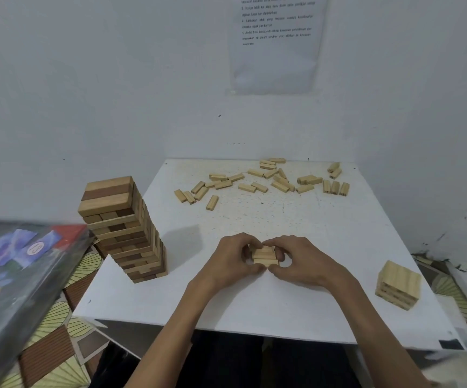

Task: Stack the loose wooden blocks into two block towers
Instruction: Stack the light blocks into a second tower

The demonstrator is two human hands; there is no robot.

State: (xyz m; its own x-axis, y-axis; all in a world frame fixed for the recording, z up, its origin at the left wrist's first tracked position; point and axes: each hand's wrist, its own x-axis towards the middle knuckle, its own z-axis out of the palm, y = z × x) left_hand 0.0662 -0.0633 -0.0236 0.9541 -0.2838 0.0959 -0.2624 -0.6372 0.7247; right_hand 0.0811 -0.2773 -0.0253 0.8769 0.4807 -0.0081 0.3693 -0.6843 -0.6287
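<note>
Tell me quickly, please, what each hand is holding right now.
Left hand: grips the small block stack from its left side.
Right hand: grips the same stack from its right side.

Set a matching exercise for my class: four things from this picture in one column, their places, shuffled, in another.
1 tall tower
2 low tower
3 loose blocks
4 new stack

a far side of the table
b held between left hand and right hand
c table's left edge
d table's right edge

Pairs: 1-c, 2-d, 3-a, 4-b
</note>
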